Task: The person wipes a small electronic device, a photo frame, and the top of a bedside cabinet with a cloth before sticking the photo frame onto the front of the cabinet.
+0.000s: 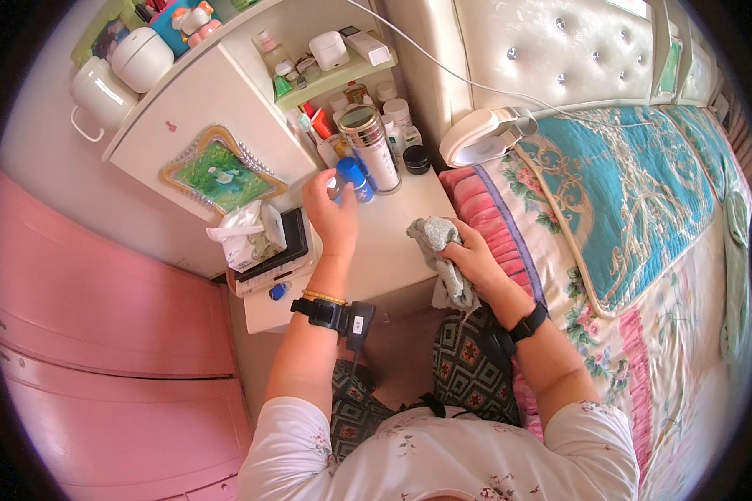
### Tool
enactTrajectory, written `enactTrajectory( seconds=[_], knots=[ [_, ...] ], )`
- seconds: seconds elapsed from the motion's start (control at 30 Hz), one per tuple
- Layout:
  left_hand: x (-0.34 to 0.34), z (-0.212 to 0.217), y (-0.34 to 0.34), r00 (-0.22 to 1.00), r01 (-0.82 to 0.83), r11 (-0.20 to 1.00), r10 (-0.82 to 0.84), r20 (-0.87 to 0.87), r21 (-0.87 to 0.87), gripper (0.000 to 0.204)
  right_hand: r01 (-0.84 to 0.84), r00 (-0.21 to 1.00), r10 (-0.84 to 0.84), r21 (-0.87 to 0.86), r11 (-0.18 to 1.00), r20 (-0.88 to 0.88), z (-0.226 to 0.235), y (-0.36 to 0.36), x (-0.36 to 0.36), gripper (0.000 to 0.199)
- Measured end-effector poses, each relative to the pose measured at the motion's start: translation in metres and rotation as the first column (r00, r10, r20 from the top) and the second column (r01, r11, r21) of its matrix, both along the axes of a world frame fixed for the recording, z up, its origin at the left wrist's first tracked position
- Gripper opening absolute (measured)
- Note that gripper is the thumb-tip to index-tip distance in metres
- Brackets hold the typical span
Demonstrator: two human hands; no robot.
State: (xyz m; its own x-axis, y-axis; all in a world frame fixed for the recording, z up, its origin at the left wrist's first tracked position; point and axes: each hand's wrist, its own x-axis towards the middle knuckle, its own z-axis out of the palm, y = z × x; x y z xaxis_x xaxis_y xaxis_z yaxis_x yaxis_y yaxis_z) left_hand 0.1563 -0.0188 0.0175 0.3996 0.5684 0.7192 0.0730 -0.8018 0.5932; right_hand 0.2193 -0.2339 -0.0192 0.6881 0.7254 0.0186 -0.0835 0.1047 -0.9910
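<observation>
My left hand (331, 213) reaches over the back of the white tabletop (376, 250), its fingers and thumb curled round a small clear bottle (334, 187), which they partly hide. Just right of those fingers a blue bottle (356, 180) stands upright. Behind it rises a tall white cylindrical container (379, 164) with a shiny metallic lid. Bunched in my right hand (479, 264) is a grey-green cloth (443, 250), held above the table's front right part with its loose end hanging down.
Bottles and a black jar (416, 159) crowd the back under a green shelf (338, 82). A tissue pack (251, 238) lies on a black box at left, near a small blue cap (278, 291). The bed (610, 359) borders the right, a pink cabinet (109, 292) the left.
</observation>
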Motion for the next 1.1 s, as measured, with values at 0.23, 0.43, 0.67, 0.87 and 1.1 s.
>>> enactTrajectory(
  seconds=[0.23, 0.43, 0.67, 0.87, 1.1],
  knots=[
    [0.021, 0.007, 0.011, 0.967, 0.015, 1.0, -0.008, -0.253, 0.027, 0.05, -0.025, 0.999, 0.026, 0.028, 0.999, -0.024, -0.004, -0.002, 0.004, 0.041],
    [0.03, 0.014, 0.015, 0.876, -0.087, 0.996, 0.086, -0.475, 0.021, 0.055, -0.045, 0.998, 0.048, 0.069, 0.997, -0.039, -0.003, -0.002, 0.005, 0.039],
    [0.051, 0.031, 0.001, 0.991, 0.053, 0.998, -0.055, -0.119, -0.02, 0.076, -0.048, 0.997, 0.049, 0.029, 0.998, -0.061, 0.014, -0.006, 0.002, 0.037],
    [0.065, 0.049, 0.011, 0.947, 0.224, 0.857, -0.304, -0.104, -0.463, 0.08, -0.026, 0.998, 0.029, 0.047, 0.999, -0.063, 0.01, -0.003, 0.002, 0.034],
    [0.073, 0.033, 0.013, 0.982, 0.123, 0.942, -0.161, -0.102, -0.312, 0.077, -0.027, 1.0, 0.027, 0.019, 0.999, 0.009, 0.013, -0.003, 0.0, 0.036]
  ],
)
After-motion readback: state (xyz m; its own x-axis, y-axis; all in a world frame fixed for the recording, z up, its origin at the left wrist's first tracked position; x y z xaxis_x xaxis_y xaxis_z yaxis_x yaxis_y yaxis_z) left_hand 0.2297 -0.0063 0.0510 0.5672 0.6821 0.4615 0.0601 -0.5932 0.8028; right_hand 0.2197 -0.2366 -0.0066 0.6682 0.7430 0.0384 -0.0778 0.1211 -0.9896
